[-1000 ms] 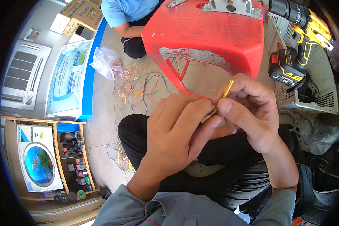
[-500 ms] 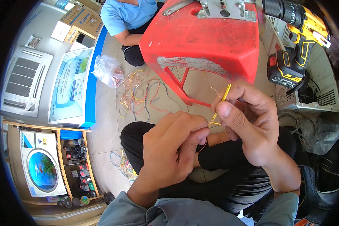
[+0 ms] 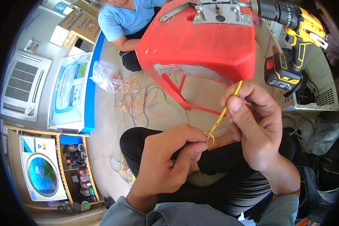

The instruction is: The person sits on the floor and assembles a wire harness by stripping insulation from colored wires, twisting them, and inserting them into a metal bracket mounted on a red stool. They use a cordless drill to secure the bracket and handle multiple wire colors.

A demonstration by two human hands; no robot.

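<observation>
Between my two hands stretches a thin yellow wire (image 3: 221,116), with a bare copper-coloured strand and a small loop near its lower end. My left hand (image 3: 173,156) pinches that lower end between thumb and forefinger. The upper part is gripped by my right hand (image 3: 256,120), thumb against forefinger, and a short yellow tip sticks up past the fingers. Both hands are over my lap, in front of a red plastic stool (image 3: 199,49). Loose yellow, red, blue and copper wires (image 3: 137,100) lie tangled on the floor to the left.
A metal bracket (image 3: 222,14) and a yellow-black cordless drill (image 3: 297,41) are at the stool's top. A light plastic crate (image 3: 316,83) stands right. A clear bag (image 3: 106,76) rests beside the wires. Across from me sits a person in a blue shirt (image 3: 126,20). Shelves with batteries (image 3: 86,180) are left.
My hands have moved slightly apart, showing a longer stretch of yellow wire between them. The view has shifted a little, and more of the person opposite shows.
</observation>
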